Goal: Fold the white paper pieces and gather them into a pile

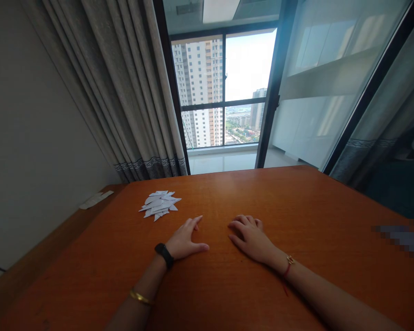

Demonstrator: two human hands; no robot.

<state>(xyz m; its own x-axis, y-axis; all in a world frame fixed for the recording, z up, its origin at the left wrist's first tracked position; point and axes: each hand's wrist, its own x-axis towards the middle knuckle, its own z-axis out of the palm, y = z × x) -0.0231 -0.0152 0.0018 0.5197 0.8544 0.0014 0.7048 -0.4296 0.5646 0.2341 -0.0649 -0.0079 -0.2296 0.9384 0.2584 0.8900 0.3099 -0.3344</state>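
Note:
My left hand [186, 239] rests on the orange-brown wooden table [214, 285], its thumb and forefinger spread apart with nothing between them. A black band circles that wrist, and a gold bangle sits farther up the forearm. To its right, my right hand [250, 236] lies palm down on the tabletop, fingers slightly curled and apart, holding nothing. This wrist has a red string bracelet with a gold charm. Beyond my left hand, a loose pile of folded white paper pieces [160, 203] with pointed ends lies on the table, touched by neither hand.
A pale flat strip [96, 200] lies on a ledge along the left wall. Grey curtains [124, 92] hang behind the table's far left edge. Past the far edge stands a dark-framed glass door [269, 105]. A blurred greyish patch [403, 239] shows at the right.

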